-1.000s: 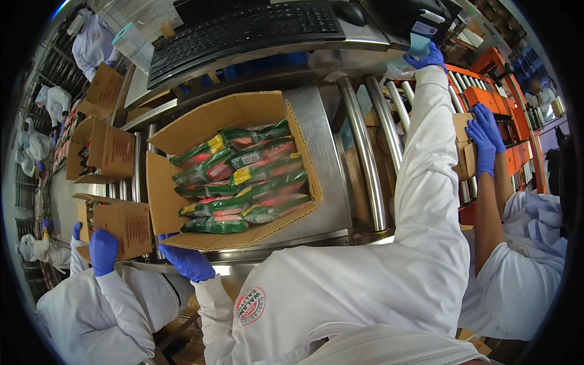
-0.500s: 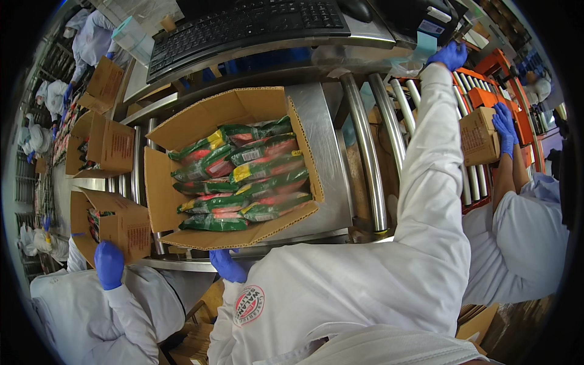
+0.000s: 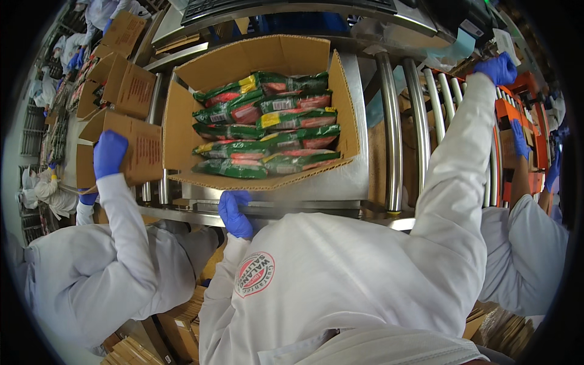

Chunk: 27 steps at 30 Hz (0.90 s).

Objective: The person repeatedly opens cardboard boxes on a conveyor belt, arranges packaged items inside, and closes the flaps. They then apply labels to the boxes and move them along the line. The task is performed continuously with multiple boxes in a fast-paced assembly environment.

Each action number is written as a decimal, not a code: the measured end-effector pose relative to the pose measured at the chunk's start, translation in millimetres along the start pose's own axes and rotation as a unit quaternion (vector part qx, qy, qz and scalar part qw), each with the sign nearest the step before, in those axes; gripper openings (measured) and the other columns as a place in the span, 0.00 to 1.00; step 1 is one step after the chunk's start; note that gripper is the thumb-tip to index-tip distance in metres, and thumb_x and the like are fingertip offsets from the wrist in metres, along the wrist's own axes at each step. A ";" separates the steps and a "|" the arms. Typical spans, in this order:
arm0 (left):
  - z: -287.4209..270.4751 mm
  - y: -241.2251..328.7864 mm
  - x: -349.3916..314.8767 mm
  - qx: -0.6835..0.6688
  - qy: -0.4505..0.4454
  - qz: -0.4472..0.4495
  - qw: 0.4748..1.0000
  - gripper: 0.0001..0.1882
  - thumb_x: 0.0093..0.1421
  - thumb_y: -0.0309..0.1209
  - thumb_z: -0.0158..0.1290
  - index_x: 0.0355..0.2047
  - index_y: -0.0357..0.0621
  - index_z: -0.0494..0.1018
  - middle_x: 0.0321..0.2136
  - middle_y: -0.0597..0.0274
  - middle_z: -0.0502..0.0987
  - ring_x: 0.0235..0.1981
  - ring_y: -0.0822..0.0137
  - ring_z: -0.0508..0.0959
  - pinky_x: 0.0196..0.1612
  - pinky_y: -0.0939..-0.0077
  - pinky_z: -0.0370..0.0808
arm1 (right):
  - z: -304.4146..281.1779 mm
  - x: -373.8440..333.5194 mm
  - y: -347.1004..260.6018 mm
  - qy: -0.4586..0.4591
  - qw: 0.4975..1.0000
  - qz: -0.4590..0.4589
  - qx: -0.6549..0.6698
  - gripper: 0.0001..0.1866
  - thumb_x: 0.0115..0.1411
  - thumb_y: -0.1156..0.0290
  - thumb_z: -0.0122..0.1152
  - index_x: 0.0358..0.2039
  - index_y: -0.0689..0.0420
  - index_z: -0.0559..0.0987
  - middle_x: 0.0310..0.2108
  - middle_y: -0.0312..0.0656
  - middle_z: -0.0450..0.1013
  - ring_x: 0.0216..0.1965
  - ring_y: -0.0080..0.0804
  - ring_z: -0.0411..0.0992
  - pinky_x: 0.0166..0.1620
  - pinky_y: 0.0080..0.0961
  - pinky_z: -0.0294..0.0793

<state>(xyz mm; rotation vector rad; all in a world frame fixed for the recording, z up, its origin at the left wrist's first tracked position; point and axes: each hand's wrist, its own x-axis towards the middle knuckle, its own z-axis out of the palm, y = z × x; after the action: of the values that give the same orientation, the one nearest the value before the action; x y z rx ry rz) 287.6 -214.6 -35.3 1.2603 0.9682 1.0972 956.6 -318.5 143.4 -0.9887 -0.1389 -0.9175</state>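
Observation:
An open cardboard carton stands before me, filled with rows of green-and-red plastic pouches, some with yellow patches. Just below its front edge is my left hand, blue-gloved, fingers loosely apart and nothing visible in them. My right arm stretches far to the right over the rollers. At its end my right hand, also blue-gloved, is closed beside a white piece of paper and below a black printer-like device; whatever its fingers hold is hidden.
A steel plate lies under the carton, with metal rollers to its right. A keyboard sits on a shelf above. At left, a co-worker's gloved hand touches another carton. A second co-worker works at right by orange machinery.
My view has shifted, so the carton appears higher and further right. My right hand has moved away from the light-blue strip, further right. My left hand shows more fully below the carton.

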 end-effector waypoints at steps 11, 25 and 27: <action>31.1 48.6 -11.6 0.183 -0.357 0.125 0.907 0.39 0.46 0.30 0.63 0.58 0.43 0.58 0.51 0.54 0.66 0.51 0.56 0.67 0.54 0.63 0.64 | -223.6 -273.4 -241.8 -0.868 0.494 -0.046 0.028 0.25 0.53 0.45 0.56 0.39 0.54 0.77 0.33 0.43 0.72 0.37 0.44 0.70 0.44 0.35 0.66; 11.3 17.7 -24.1 -0.385 -0.124 -0.258 0.877 0.17 0.62 0.27 0.48 0.52 0.52 0.62 0.42 0.65 0.72 0.44 0.67 0.73 0.51 0.62 0.70 | -183.9 -255.1 -269.9 -0.336 0.940 0.046 0.032 0.12 0.65 0.68 0.46 0.44 0.61 0.71 0.34 0.44 0.73 0.32 0.28 0.70 0.38 0.25 0.71; 14.5 12.8 -22.0 -0.458 -0.106 -0.272 0.840 0.16 0.62 0.28 0.49 0.50 0.53 0.64 0.43 0.65 0.72 0.45 0.67 0.73 0.52 0.62 0.70 | -181.0 -256.0 -270.6 -0.462 0.886 -0.008 0.017 0.13 0.60 0.68 0.55 0.44 0.59 0.72 0.36 0.44 0.73 0.37 0.32 0.71 0.44 0.30 0.70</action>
<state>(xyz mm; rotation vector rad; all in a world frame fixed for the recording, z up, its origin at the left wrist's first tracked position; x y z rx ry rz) 295.6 -239.4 -22.0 0.2645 0.4528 0.7655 548.0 -363.1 92.7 -1.3277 -0.9666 -0.3842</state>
